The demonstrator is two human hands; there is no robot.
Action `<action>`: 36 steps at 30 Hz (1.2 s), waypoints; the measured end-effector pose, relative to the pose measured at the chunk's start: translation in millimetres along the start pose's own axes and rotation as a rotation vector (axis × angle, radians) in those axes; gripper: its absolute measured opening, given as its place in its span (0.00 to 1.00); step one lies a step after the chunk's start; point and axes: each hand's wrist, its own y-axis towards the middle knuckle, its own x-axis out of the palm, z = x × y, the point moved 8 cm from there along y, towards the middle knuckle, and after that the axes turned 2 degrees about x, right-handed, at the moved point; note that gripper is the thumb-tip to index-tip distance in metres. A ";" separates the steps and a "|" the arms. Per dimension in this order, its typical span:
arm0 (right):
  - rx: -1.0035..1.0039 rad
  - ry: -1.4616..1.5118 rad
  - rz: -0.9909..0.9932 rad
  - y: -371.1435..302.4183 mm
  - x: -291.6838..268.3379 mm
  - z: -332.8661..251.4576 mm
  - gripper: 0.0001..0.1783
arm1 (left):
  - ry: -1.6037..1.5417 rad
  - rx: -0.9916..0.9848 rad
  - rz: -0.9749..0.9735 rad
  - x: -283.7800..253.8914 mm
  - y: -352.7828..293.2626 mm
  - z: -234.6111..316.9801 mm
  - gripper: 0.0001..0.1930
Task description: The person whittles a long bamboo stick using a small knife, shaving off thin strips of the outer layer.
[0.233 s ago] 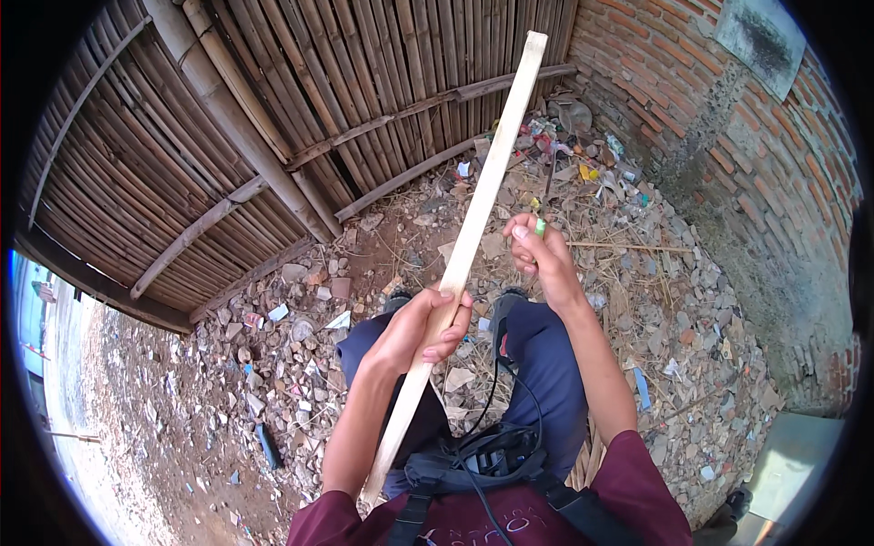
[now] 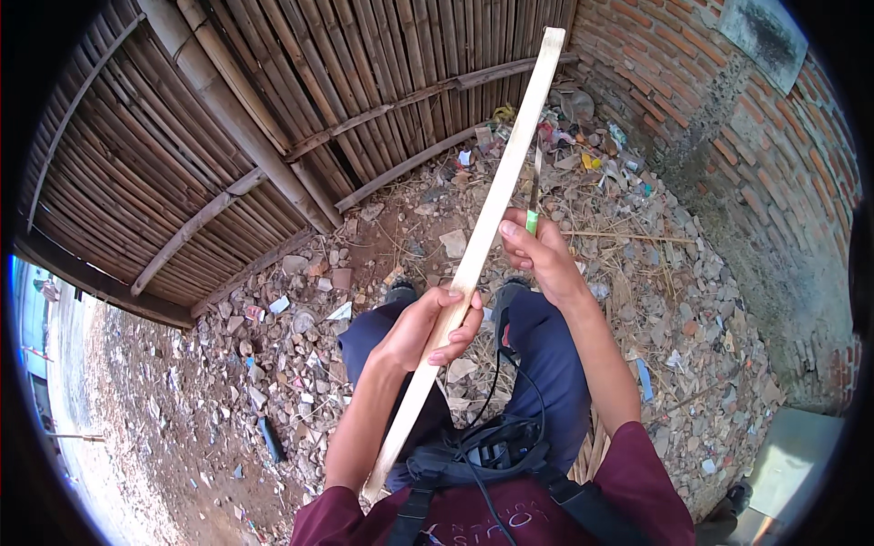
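Observation:
A long, pale, flat strip of wood or split bamboo (image 2: 503,177) slants from my lap up toward the far corner. My left hand (image 2: 432,329) is wrapped round its lower half, thumb on top and fingers curled under. In my right hand (image 2: 539,250) is a knife (image 2: 533,196) with a bright green handle; its thin dark blade points away from me. The blade lies close along the right side of the strip; whether it touches cannot be made out. My fingers hide most of the handle.
A bamboo slat wall (image 2: 382,82) rises ahead and left, and a brick wall (image 2: 719,127) on the right. Rubble and litter (image 2: 282,364) cover the ground round my knees. A black pouch with cables (image 2: 496,446) rests at my waist. A thin stick (image 2: 628,237) lies beyond my right hand.
The knife has turned more upright, and its blade has come in closer beside the strip. The strip's far end has shifted slightly right. My left hand keeps its grip.

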 end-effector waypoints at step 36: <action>-0.127 -0.137 0.068 -21.0 8.0 -31.7 0.10 | 0.285 0.075 0.066 33.2 -14.3 5.9 0.26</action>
